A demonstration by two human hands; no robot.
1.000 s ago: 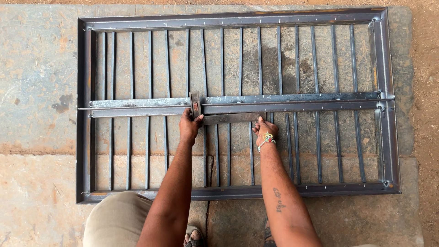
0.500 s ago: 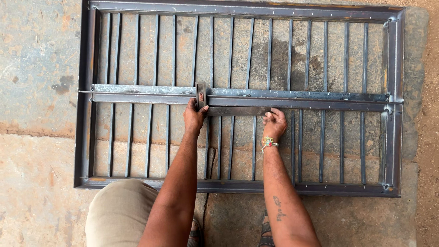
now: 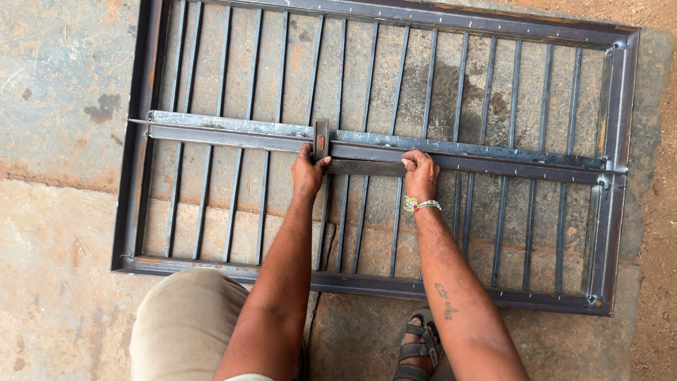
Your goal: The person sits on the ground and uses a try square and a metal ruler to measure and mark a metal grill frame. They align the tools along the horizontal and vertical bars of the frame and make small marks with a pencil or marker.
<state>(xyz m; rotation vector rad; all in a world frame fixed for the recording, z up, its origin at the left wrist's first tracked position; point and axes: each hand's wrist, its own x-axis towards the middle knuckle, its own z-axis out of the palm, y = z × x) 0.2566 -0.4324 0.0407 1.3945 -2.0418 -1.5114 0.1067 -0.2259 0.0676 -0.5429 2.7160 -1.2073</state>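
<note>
A rectangular steel window grille (image 3: 620, 176) with several thin upright bars lies flat on the concrete. Two long angle-iron rails (image 3: 233, 130) cross its middle. A short flat steel strip (image 3: 363, 167) lies just below the rails. My left hand (image 3: 308, 171) grips the strip's left end, its thumb against a small upright metal piece (image 3: 321, 140) on the rails. My right hand (image 3: 420, 173), with a beaded wristband, pinches the strip's right end.
Stained concrete floor (image 3: 56, 212) surrounds the grille, with bare dirt (image 3: 659, 233) along the right. My knee in tan trousers (image 3: 183, 324) and a sandalled foot (image 3: 416, 349) sit at the grille's near edge.
The view has shifted, so the grille sits higher and further right in the picture. Both hands stay on the short strip at the middle rails, in nearly the same grip.
</note>
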